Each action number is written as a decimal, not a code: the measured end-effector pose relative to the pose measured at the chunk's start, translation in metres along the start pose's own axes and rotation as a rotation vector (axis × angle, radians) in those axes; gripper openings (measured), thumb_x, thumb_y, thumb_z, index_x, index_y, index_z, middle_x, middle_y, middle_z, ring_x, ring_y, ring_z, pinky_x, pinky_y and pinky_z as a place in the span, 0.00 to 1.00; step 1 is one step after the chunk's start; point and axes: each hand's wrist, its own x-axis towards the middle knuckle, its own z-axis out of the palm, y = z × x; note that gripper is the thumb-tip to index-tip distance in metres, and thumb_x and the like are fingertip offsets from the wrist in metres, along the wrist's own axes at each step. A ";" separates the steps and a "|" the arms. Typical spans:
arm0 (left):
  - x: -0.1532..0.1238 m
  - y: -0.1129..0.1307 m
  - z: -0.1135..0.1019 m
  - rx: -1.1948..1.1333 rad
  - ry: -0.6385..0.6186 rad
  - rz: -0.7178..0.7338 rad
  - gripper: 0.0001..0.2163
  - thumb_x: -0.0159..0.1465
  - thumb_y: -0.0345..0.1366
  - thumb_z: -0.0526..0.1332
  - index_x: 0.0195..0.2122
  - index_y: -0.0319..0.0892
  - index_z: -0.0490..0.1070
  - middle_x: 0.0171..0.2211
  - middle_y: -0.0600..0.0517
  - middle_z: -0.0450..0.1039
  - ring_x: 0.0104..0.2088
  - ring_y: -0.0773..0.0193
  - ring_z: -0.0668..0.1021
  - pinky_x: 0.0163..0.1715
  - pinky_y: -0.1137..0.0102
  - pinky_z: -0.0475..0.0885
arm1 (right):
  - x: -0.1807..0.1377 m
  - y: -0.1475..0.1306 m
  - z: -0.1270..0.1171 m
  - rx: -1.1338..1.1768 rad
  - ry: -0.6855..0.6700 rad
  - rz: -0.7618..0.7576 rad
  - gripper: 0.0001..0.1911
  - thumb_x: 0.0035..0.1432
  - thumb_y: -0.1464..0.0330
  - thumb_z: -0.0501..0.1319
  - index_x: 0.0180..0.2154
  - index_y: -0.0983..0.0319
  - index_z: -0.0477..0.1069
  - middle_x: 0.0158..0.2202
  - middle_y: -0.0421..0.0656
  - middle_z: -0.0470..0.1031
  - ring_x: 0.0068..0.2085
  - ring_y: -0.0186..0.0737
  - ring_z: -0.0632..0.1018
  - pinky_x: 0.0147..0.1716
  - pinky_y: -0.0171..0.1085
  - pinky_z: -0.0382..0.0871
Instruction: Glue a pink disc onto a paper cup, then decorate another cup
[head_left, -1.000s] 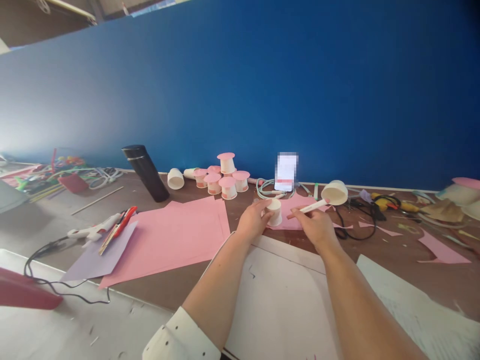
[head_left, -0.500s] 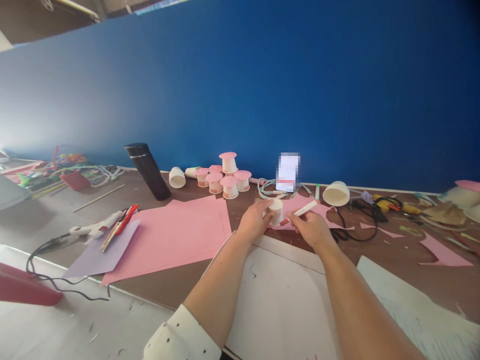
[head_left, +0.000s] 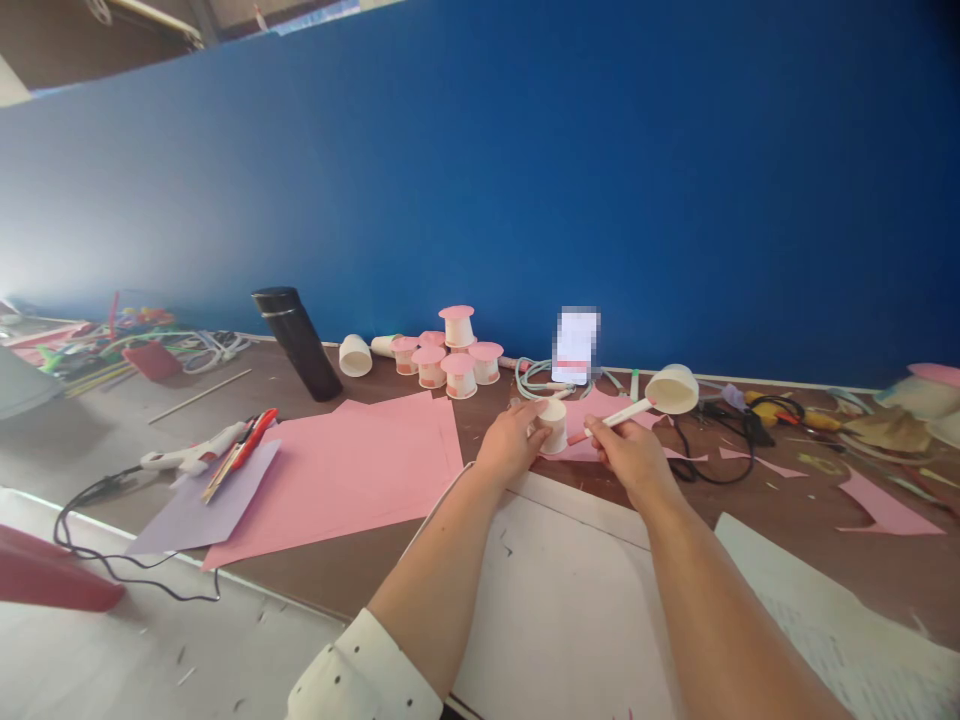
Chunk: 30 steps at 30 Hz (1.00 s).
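Observation:
My left hand (head_left: 511, 440) is closed around the left side of a small white paper cup (head_left: 553, 426), which stands on pink paper. Between the fingers of my right hand (head_left: 628, 450) is a white marker (head_left: 624, 414) with a pinkish-red end pointing left, just apart from the cup. Under and behind the cup lies a cut piece of pink paper (head_left: 589, 408). Several more cups topped with pink paper discs (head_left: 459, 374) stand together at the back, one raised above the others.
Large pink sheets (head_left: 360, 460) lie left of my arms, beside a glue gun (head_left: 191, 450) and a red box cutter (head_left: 251, 440). A black flask (head_left: 298, 340), a phone (head_left: 576, 345) and a bigger white cup (head_left: 673, 389) stand near the blue partition. A white board (head_left: 570, 590) lies beneath my forearms.
My right hand has shifted slightly right with the marker, so its coloured end is farther from the cup. My left hand and the cup stay nearly in place.

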 end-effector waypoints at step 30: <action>-0.010 0.018 -0.010 -0.050 0.398 0.204 0.12 0.65 0.39 0.53 0.47 0.43 0.70 0.38 0.49 0.73 0.38 0.63 0.73 0.40 0.68 0.70 | -0.015 -0.031 0.004 0.688 -0.091 0.021 0.16 0.45 0.59 0.70 0.28 0.63 0.70 0.20 0.36 0.64 0.19 0.25 0.60 0.16 0.28 0.51</action>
